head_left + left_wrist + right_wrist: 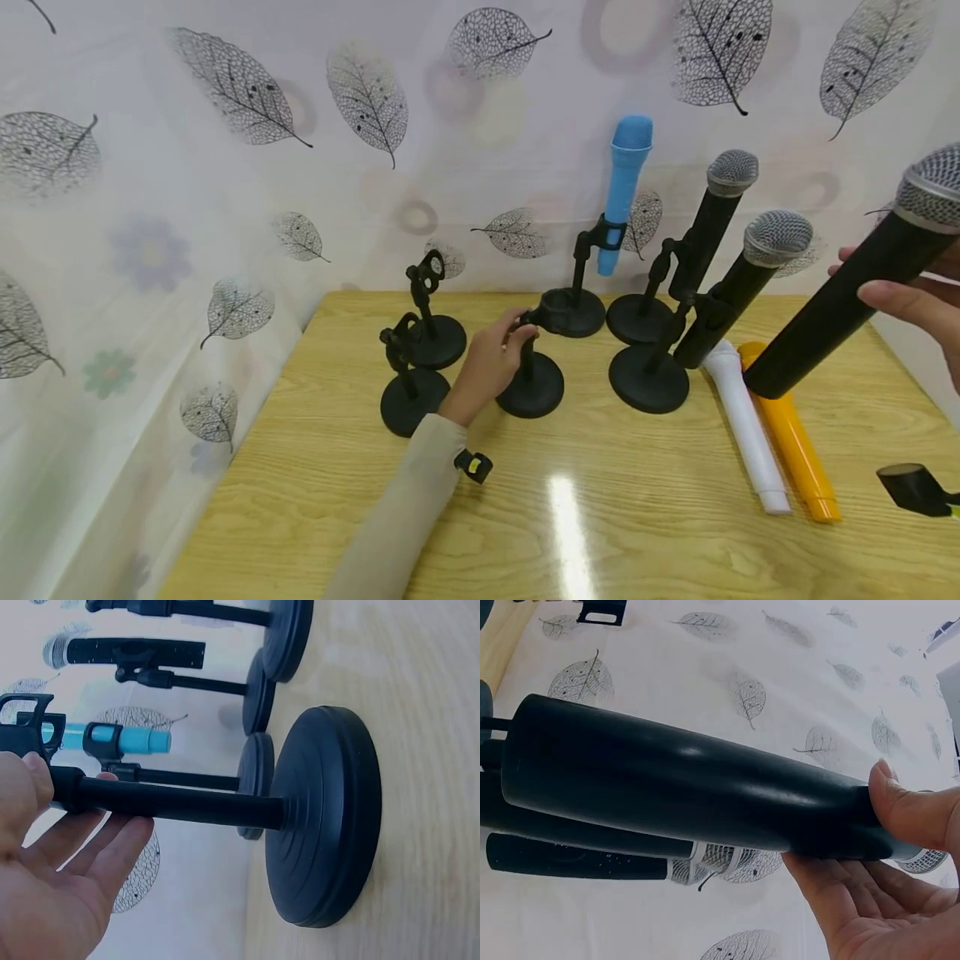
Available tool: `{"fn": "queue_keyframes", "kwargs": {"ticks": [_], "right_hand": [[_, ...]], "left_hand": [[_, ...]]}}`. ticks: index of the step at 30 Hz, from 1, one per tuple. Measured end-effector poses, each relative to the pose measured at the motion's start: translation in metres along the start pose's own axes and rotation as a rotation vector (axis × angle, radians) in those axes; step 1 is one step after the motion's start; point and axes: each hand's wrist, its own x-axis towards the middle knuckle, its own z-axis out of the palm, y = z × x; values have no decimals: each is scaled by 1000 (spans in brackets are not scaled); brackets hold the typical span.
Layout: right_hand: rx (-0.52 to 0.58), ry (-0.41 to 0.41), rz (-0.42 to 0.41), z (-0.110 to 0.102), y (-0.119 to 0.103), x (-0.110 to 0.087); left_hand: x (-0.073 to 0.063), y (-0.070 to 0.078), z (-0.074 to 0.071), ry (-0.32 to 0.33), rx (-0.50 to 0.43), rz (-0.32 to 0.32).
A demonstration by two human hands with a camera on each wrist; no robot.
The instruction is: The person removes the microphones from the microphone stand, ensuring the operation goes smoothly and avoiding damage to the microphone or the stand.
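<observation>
My left hand grips the upper part of a black microphone stand, just below its clip. The stand's round base rests on the table, and the clip points to the right with no microphone in it. In the left wrist view the thumb and fingers lie around the stand's neck. Up at the right, my right hand holds a black microphone with a silver mesh head, tilted with its head up and to the right. The right wrist view shows thumb and fingers pinching the black body near the head.
Two bare black stands stand at the left. Behind and right, stands hold a blue microphone and two black microphones. A white microphone and an orange one lie on the wooden table. A leaf-patterned cloth hangs behind.
</observation>
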Motion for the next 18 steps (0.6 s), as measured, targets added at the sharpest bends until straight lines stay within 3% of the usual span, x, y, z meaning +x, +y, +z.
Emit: {"fn": "queue_keyframes", "kwargs": {"ticks": [6,16,18], "right_hand": [[-67,-29,84,-13,14,-1],[-268,-35,17,-35,58,3],[-308,-41,40,-38,64,1]], "left_hand": [[9,-6,-5,-2,-1,-48],[22,-15,-10,21,26,-94],[24,-17,-11,21,27,-102]]}}
